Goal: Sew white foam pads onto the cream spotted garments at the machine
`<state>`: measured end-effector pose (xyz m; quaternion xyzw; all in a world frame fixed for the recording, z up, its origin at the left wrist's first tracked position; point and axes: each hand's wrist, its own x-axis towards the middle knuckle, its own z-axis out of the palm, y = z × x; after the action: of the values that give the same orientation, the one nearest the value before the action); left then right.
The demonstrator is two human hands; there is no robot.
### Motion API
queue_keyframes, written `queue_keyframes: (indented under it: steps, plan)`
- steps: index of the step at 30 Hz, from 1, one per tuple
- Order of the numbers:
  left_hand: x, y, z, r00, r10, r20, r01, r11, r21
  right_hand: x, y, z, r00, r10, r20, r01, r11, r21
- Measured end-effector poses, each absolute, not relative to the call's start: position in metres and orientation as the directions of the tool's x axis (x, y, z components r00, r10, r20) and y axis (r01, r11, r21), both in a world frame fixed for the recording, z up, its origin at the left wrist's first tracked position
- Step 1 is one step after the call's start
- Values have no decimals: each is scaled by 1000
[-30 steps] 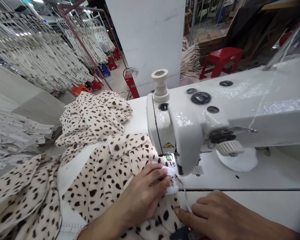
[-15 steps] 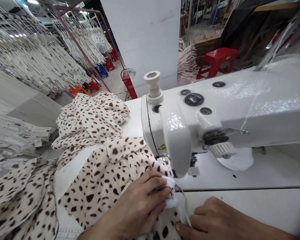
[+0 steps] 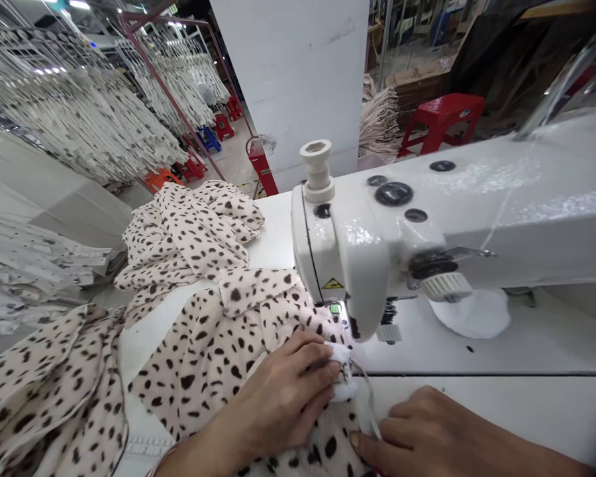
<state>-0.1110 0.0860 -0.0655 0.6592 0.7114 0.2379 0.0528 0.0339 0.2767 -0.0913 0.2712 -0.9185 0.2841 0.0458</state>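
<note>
A cream, dark-spotted plush fabric lies on the sewing table and runs up under the head of a white sewing machine. My left hand is closed over the fabric just in front of the needle area, its fingers bent on a fluffy white piece at the edge. A narrow pale strip curves from there down to my right hand. The right hand's fingers are curled in, with the thumb and forefinger at the strip and the fabric's edge. The needle and presser foot are mostly hidden behind the machine head.
More spotted fabric is heaped on the table's far left and near left. A printed ruler scale marks the table by my left wrist. A white pillar, hanging garments and a red stool stand beyond.
The whole view has shifted slightly, so the machine and fabric appear a little farther right. Both hands keep nearly the same place on the fabric and strip.
</note>
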Motion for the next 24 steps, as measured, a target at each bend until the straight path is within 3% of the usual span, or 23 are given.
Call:
queue_keyframes:
  steps: [2, 4, 6, 8, 14, 24]
  plan:
    - [-112, 87, -67, -124, 958, 258, 913, 8, 408, 31, 290, -88, -903, -394, 174, -419, 711, -565]
    - [-115, 88, -68, -134, 949, 286, 917, 9, 398, 26, 307, -85, -970, -210, 125, -242, 749, -617]
    - [-119, 90, -69, -139, 943, 303, 924, 13, 383, 22, 320, -84, -992, -18, 122, -91, 775, -625]
    - [-123, 93, -70, -136, 946, 296, 926, 16, 376, 18, 327, -86, -986, 60, 153, -42, 807, -590]
    - [-130, 98, -71, -125, 945, 303, 933, 8, 359, 9, 312, -98, -973, 2, 232, -110, 878, -466]
    - [-143, 107, -77, -114, 956, 271, 937, 13, 350, -7, 310, -106, -919, 33, 394, -87, 955, -282]
